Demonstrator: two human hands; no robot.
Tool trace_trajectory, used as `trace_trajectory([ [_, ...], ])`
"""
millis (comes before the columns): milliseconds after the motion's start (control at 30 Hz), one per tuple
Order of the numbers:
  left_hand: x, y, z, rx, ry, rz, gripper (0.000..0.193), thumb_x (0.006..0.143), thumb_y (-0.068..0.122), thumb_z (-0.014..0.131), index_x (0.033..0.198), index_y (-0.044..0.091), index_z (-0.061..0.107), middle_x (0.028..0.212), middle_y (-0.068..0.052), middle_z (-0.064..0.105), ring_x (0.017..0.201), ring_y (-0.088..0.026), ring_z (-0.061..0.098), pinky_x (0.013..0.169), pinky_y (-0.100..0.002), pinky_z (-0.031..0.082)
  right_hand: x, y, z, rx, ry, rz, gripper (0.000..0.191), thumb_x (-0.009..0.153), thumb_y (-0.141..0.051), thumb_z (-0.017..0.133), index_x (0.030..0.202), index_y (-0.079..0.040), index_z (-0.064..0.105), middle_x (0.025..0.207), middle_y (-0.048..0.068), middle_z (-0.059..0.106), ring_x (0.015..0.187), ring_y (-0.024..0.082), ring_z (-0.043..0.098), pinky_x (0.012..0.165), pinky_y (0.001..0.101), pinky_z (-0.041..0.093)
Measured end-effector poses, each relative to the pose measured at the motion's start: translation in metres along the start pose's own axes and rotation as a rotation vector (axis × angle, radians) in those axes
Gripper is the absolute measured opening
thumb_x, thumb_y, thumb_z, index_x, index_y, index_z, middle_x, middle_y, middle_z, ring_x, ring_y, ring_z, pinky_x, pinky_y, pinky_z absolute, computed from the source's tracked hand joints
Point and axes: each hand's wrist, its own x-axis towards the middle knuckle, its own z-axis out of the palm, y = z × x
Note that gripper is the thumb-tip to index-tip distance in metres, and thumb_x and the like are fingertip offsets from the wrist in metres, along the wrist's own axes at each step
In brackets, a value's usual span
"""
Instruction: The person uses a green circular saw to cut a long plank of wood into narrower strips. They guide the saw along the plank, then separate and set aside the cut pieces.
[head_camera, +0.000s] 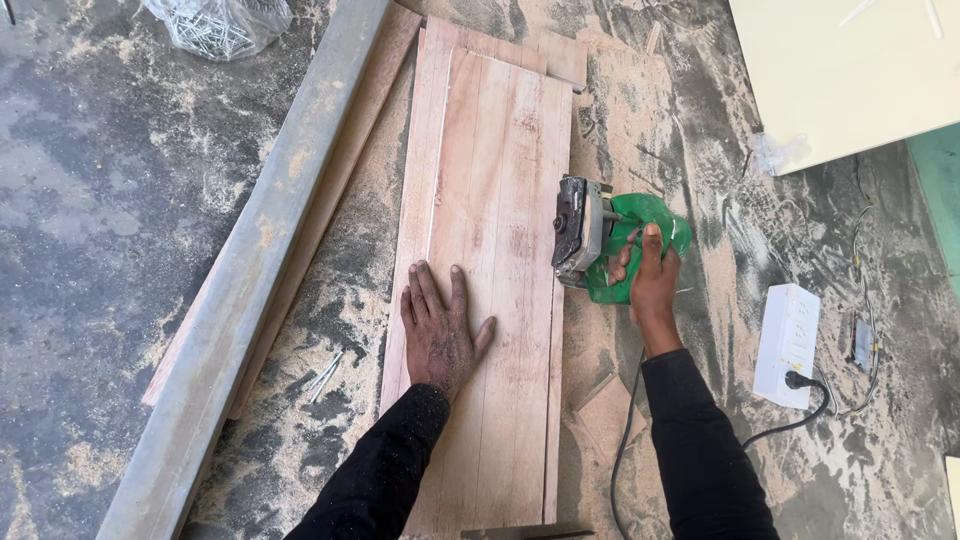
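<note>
Head | left hand flat on plank | right hand grip grasping saw | nails beside

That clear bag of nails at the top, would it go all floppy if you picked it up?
Probably yes. The bag of nails looks like thin, crinkled plastic slumped on the floor, so it would likely sag around its load. It seems packed with metal nails, so it may feel heavy for its size. The sharp points might poke through the thin plastic.
</note>
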Motion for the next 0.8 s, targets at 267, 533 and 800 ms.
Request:
trace_trajectory([
  [267,-0.001,-0.001,0.000,0.012,-0.006,0.013,0.088,0.096,0.064,0.043,0.157,0.004,0.026,0.157,-0.041,0.015,0.150,-0.050,0.014,0.119,-0.060,0.018,0.013,-0.002,0.003,-0.069,0.019,-0.013,0.044,0.106,-0.050,0.051,0.110,-0.007,0.060,0.070,0.002,0.053,0.050,0.011,0.050,0.044,0.0297,0.045],
  [533,-0.001,-0.001,-0.002,0.004,-0.025,0.007,0.088,0.096,0.064,0.042,0.158,0.004,0.024,0.157,-0.041,0.015,0.150,-0.050,0.014,0.119,-0.060,0.017,0.023,-0.003,0.005,-0.046,0.033,0.002,0.045,0.107,-0.050,0.052,0.105,-0.005,0.055,0.071,0.003,0.054,0.051,0.012,0.052,0.045,0.0306,0.046],
  [800,-0.001,-0.002,-0.007,-0.036,-0.034,0.011,0.088,0.096,0.063,0.043,0.158,0.003,0.024,0.156,-0.042,0.014,0.150,-0.050,0.012,0.120,-0.060,0.015,0.034,-0.002,0.011,-0.057,0.002,-0.057,0.045,0.106,-0.051,0.052,0.109,-0.007,0.058,0.070,0.003,0.053,0.050,0.012,0.051,0.044,0.0306,0.045],
])
